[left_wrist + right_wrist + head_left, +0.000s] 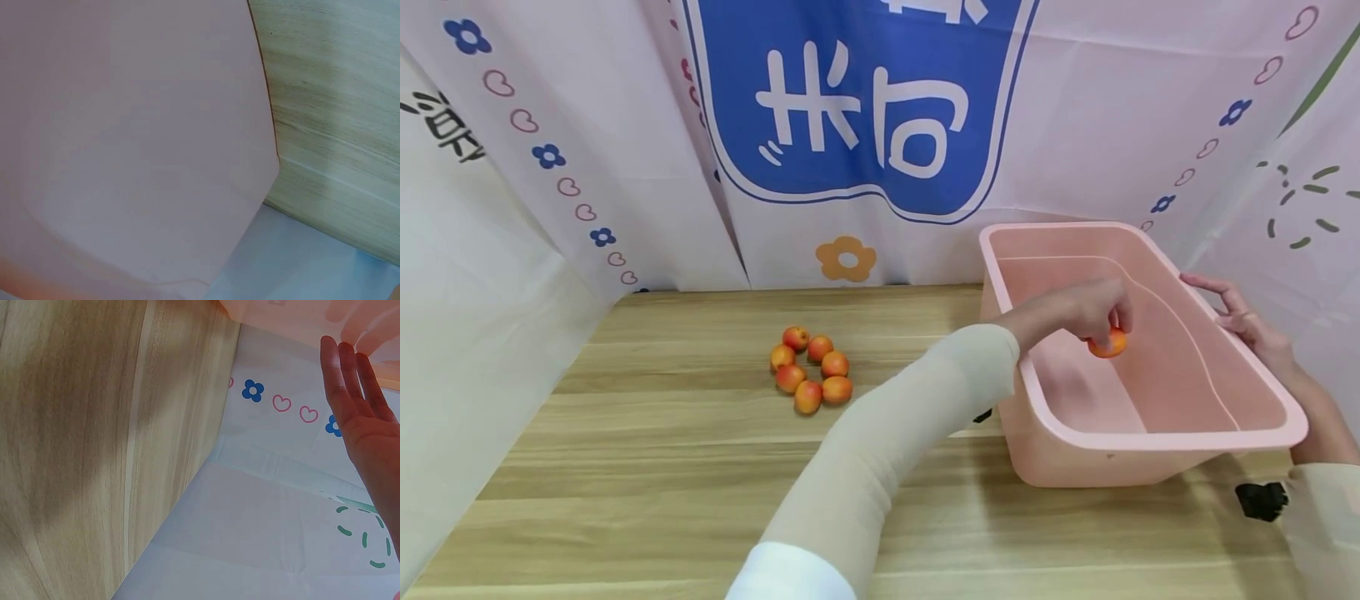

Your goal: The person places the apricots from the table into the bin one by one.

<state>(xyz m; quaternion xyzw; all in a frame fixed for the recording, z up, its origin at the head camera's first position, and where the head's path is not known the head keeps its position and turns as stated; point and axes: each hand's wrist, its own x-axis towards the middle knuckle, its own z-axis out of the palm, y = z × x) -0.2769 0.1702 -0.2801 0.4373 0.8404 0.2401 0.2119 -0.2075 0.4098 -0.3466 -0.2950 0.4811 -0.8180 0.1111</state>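
Note:
In the head view my left hand [1093,308] reaches over the near left rim of a pink plastic bin [1112,440]. Its fingers point down and pinch a small orange fruit [1108,343], apricot-like, inside the bin and above its floor. My right hand [1251,329] is at the bin's right rim. The right wrist view shows that hand [369,419] with fairly straight fingers touching the bin's outer wall [287,315]. Several orange-red fruits [791,378] lie in a loose ring on the table to the left. Pink bin wall [144,137] fills most of the left wrist view.
The wood-grain table [647,467] extends to the left and front of the bin. A white printed cloth [925,250] hangs behind the table, with more sheeting at both sides. A small black object [1261,502] shows beside the right sleeve.

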